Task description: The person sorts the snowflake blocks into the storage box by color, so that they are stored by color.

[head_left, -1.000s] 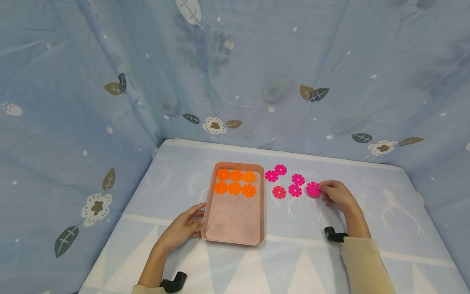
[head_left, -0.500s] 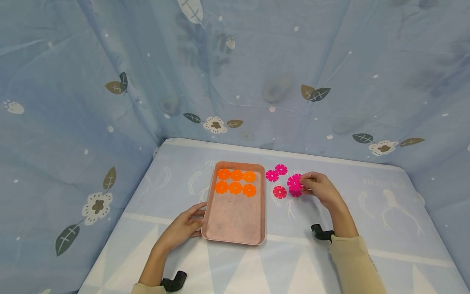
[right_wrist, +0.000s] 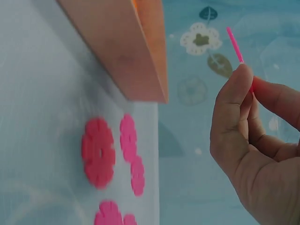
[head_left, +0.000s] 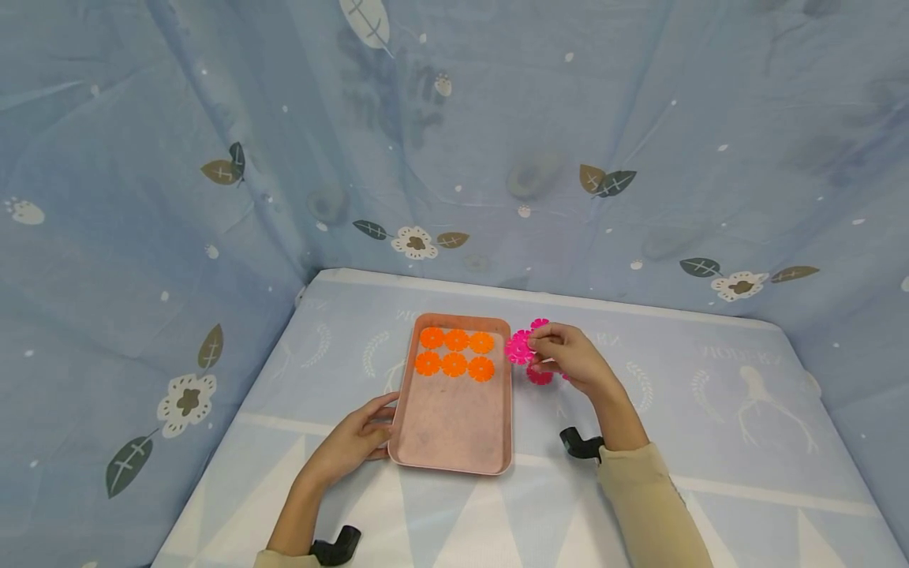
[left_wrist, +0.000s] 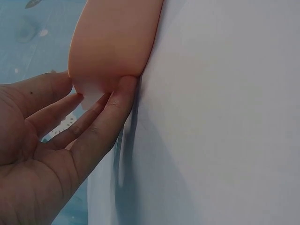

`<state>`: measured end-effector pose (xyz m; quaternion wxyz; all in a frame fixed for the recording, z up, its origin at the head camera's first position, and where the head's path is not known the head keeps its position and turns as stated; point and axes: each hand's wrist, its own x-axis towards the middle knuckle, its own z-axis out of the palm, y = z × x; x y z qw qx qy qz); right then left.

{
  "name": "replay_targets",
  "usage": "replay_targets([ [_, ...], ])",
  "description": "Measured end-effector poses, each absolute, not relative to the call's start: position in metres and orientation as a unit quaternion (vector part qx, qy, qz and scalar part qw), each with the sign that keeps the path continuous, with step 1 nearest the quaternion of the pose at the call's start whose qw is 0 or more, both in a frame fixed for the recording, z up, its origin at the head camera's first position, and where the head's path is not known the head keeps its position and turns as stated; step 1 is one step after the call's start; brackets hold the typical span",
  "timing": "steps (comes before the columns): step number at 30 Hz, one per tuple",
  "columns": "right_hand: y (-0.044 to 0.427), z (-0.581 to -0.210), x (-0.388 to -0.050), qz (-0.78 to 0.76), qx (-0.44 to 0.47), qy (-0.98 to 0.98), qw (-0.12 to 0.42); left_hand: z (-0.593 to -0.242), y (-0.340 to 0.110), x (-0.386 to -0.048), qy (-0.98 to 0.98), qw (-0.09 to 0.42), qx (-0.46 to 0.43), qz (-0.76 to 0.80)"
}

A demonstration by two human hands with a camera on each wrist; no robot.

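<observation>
My right hand pinches a bright pink notched plastic disc between thumb and fingers, above the table beside the tray's right rim. The right wrist view shows that pink disc edge-on. My left hand touches the outer left wall of a shallow pink tray, its fingertips against the wall. Orange discs lie in two rows in the tray's far half. Under my right hand a red disc and several pink discs lie on the table, partly hidden in the head view.
A pale blue and white patterned cloth covers the table. Blue printed curtains hang behind and at both sides. Black wrist mounts are on both wrists.
My right hand has picked up the pink disc at the right and carried it left over the other discs to the tray's right side. My left hand stays at the tray.
</observation>
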<state>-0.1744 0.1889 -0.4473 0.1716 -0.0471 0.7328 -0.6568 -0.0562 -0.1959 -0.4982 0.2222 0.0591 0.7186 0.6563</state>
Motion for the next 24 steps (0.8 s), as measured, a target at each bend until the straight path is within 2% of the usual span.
replay_targets([
  [12,0.127,-0.452,-0.179,-0.694,-0.054,0.685,0.214,-0.5,-0.196,-0.057,0.718,0.221,0.058,0.658],
  [19,0.095,-0.452,-0.181,-0.682,-0.07,0.684,0.251,-0.5,-0.196,-0.057,0.718,0.221,0.052,0.658],
  [24,0.076,-0.46,-0.182,-0.654,-0.08,0.707,0.259,-0.499,-0.196,-0.056,0.719,0.22,0.059,0.657],
])
